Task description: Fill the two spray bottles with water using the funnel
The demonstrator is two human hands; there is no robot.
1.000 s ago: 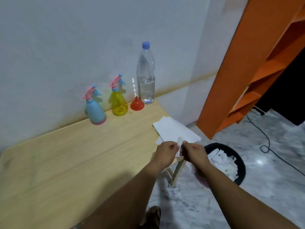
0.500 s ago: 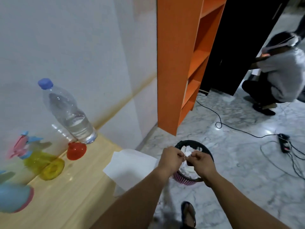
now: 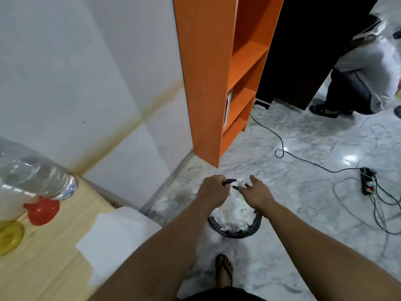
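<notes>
Both hands hover over the wastebasket (image 3: pixel 249 230), left hand (image 3: pixel 211 192) clenched, right hand (image 3: pixel 256 193) released; yellow spray bottle (image 3: pixel 8 236) is cropped at the frame edge.

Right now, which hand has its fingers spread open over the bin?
The right hand: fingers splayed above the waste bin. The left hand is curled.

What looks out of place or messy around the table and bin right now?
The bin is heaped with white tissue, and both hands, left and right, are over it, away from the funnel and water bottle. A white sheet overhangs the table edge.
</notes>
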